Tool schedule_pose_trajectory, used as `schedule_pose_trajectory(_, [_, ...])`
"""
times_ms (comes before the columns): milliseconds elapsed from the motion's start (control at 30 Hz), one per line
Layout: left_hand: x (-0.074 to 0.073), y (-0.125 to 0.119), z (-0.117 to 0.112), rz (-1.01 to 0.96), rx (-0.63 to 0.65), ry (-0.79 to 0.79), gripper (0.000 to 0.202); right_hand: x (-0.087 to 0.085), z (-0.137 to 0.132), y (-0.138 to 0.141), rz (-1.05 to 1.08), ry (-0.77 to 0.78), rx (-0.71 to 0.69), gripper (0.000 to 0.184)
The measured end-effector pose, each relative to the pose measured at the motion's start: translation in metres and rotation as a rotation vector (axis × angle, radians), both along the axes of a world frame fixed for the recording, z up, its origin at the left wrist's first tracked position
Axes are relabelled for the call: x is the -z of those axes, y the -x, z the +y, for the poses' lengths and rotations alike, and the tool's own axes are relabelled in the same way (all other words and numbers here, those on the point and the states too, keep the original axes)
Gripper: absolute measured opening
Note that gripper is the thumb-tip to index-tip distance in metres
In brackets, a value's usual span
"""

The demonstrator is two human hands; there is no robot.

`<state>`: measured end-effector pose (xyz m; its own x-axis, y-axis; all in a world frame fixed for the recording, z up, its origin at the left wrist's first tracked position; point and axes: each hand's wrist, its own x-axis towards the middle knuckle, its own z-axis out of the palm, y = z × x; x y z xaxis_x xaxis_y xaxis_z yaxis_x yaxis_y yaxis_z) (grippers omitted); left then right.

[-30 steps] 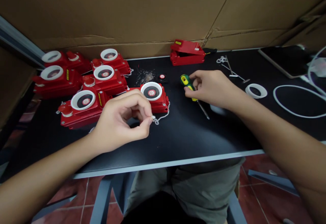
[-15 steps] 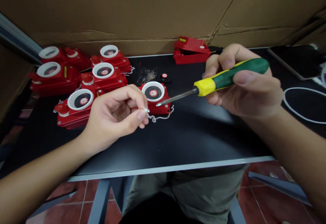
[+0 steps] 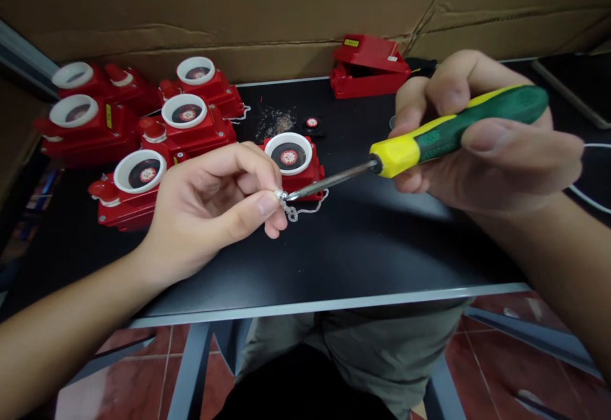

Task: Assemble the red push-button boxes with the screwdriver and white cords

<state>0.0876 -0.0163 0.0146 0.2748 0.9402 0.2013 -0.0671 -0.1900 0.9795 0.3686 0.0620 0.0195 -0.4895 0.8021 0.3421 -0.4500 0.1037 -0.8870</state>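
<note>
Between thumb and forefinger, my left hand (image 3: 214, 210) pinches a small silvery screw (image 3: 283, 196), with a thin whitish cord (image 3: 292, 214) trailing just below. My right hand (image 3: 487, 133) is wrapped round the green and yellow handle of a screwdriver (image 3: 410, 149). The screwdriver's tip points left and meets the screw at my left fingertips. Behind my left hand sits a red box with a white ring (image 3: 289, 153) on top; the hand covers its left part. The cord runs along that box's front right side.
Several similar red boxes (image 3: 191, 133) stand at the left. An opened red case (image 3: 370, 67) lies at the back by the cardboard wall (image 3: 286, 0). Small debris (image 3: 274, 122) and a little black piece with a red and white disc (image 3: 312, 124) lie on the black table (image 3: 334, 254).
The screwdriver tip has come from a small gap to meet the screw in my left fingers. The view has shifted a little, and my left hand keeps its pinch.
</note>
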Motion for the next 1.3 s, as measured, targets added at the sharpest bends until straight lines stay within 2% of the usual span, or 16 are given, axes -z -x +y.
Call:
schedule_pose_trajectory(333, [0.002, 0.000, 0.002, 0.010, -0.002, 0.003, 0.023, -0.001, -0.001, 0.000, -0.015, -0.020, 0.043, 0.034])
schedule_pose_trajectory(567, [0.003, 0.001, 0.004, -0.039, -0.017, 0.024, 0.022, 0.004, 0.002, -0.002, -0.034, -0.118, 0.063, 0.034])
schedule_pose_trajectory(800, [0.002, -0.001, 0.006, -0.076, -0.039, 0.032, 0.021, 0.003, 0.004, -0.013, -0.182, -0.301, 0.085, 0.021])
schedule_pose_trajectory(933, [0.000, -0.001, 0.005, -0.109, -0.079, 0.047, 0.021, 0.005, 0.003, -0.011, -0.164, -0.282, 0.096, 0.014])
schedule_pose_trajectory(1100, [0.004, -0.001, 0.006, -0.094, -0.158, -0.061, 0.020, 0.006, 0.002, -0.006, -0.171, -0.232, 0.063, 0.006])
schedule_pose_trajectory(1200, [0.006, -0.001, 0.006, -0.085, -0.181, -0.088, 0.019, 0.003, 0.002, -0.005, -0.268, -0.254, 0.057, 0.019])
schedule_pose_trajectory(1300, [0.007, 0.000, 0.006, -0.104, -0.174, -0.092, 0.016, 0.001, 0.002, -0.005, -0.414, -0.278, 0.110, 0.032])
